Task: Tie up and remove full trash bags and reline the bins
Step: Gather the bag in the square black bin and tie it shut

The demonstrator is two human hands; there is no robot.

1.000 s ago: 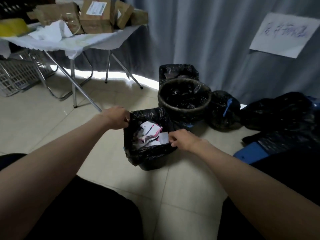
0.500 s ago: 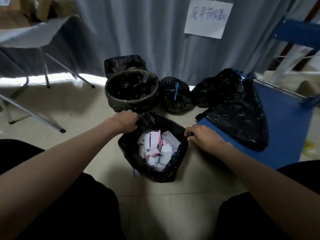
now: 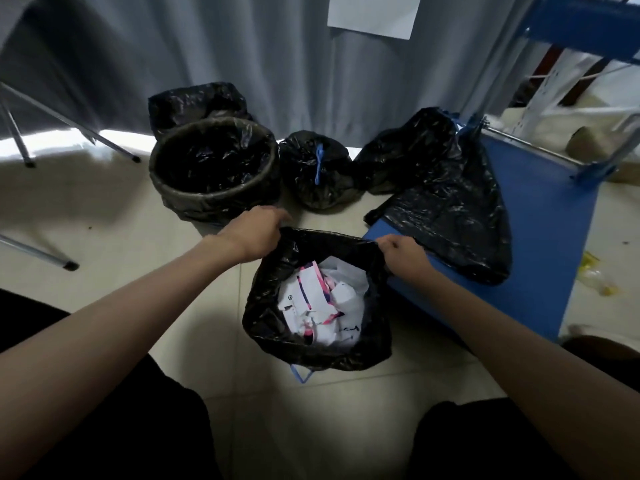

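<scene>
Presently the left hand [image 3: 256, 233] has its fingers curled over the far-left edge of the full trash bag [image 3: 311, 348], gripping the black film at the rim. The right hand [image 3: 401, 254] pinches the opposite, far-right edge in a closed grasp. Between them the bag mouth is stretched taut and open. Whether a bin still sits inside the bag cannot be determined; only film is visible.

Contents: crumpled paper and packaging [image 3: 320, 306], white with pink and blue print, filling the bag close to the rim. A blue drawstring loop [image 3: 302, 374] protrudes at the bag's near lower edge, resting on the tiled floor [image 3: 121, 271].

Surroundings: beyond the left hand stands a round bin [image 3: 211, 168], lined in black. Just beside it sits a tied bag [image 3: 317, 171] closed with a blue string. A loose black bag [image 3: 446, 202] lies draped over a blue panel [image 3: 540, 258] near the right hand.

Risks, as judged: both grips are on thin film only, so a sharp upward pull could tear the rim or let it slip from the fingers. The fill level leaves little slack for closing; paper may spill over the near edge, which neither hand holds. The drawstring lies away from both hands, and drawing it will require releasing one grip.
</scene>
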